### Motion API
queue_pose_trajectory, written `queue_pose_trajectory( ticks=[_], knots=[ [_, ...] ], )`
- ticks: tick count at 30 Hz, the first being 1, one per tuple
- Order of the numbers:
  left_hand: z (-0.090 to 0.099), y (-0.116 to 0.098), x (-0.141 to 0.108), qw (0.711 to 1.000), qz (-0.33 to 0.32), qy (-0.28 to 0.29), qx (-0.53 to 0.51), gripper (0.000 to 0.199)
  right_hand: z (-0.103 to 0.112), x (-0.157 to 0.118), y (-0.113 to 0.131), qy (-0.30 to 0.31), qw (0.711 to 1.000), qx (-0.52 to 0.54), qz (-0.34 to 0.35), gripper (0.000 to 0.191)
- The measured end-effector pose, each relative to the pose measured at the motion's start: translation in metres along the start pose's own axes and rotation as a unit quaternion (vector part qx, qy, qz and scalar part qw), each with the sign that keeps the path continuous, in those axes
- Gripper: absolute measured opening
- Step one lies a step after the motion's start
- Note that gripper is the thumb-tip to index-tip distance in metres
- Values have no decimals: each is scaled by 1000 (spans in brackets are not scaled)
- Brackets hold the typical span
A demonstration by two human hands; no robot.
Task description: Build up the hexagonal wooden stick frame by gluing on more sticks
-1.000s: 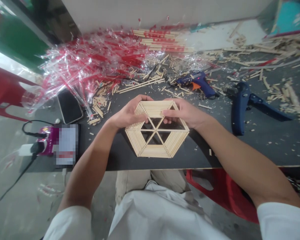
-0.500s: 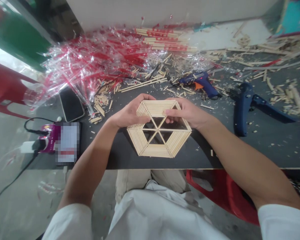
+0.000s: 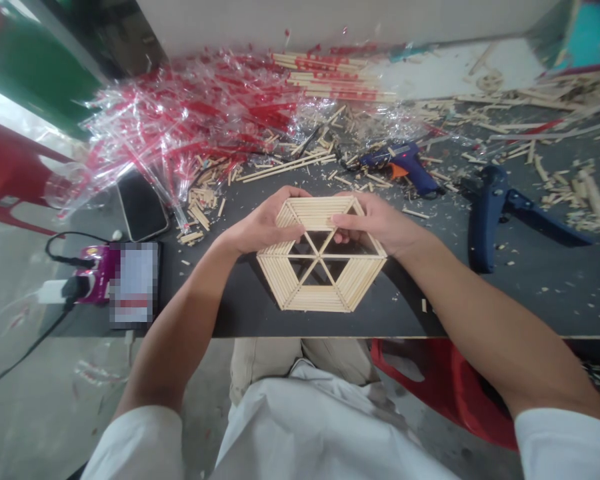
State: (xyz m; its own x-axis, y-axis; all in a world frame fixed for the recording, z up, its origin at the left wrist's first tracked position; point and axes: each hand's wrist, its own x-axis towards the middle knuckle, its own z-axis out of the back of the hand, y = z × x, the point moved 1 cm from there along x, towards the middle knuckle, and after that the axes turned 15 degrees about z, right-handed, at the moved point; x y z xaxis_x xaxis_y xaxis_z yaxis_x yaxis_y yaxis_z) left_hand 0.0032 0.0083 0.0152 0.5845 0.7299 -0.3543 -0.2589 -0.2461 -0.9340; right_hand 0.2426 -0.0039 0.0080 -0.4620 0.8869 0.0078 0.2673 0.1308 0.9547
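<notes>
Both hands, left [image 3: 270, 225] and right [image 3: 387, 223], pinch the hexagon [image 3: 324, 299] by its far side, grip closed around its sticks above the table [image 3: 480, 307]. Squeezing or twisting unevenly could snap a glued spoke [image 3: 307, 272] or spring a joint.

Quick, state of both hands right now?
Left hand: closed on the left side of the hexagonal stick frame, thumb on top.
Right hand: closed on the frame's upper right, thumb on top.

Glue gun [image 3: 411, 167] behind frame [image 3: 317, 212], cutter [image 3: 487, 220] right — phone [image 3: 143, 205] left (on table [image 3: 550, 293]).
</notes>
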Motion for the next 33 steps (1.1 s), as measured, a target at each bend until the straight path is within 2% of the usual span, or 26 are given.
queue_pose_trajectory(
  ticks=[6,14,17,23,28,33],
  knots=[
    [0,-2,-1,1000,-12,8,-1,66,2,0,-1,2,1000,2,-3,49],
    [-5,0,0,1000,-7,-14,-6,60,2,1,-1,-10,1000,12,-6,51],
    [-5,1,2,999,-24,-37,12,55,2,1,-1,-8,1000,16,1,52],
    [-6,2,5,991,-44,-119,52,46,2,1,-2,-4,1000,6,2,52],
    [-7,-3,1,997,-19,-70,-1,51,0,0,-1,-9,1000,5,1,49],
    [-4,-4,-1,998,5,-54,13,60,0,1,1,-11,1000,8,-3,50]
  ],
)
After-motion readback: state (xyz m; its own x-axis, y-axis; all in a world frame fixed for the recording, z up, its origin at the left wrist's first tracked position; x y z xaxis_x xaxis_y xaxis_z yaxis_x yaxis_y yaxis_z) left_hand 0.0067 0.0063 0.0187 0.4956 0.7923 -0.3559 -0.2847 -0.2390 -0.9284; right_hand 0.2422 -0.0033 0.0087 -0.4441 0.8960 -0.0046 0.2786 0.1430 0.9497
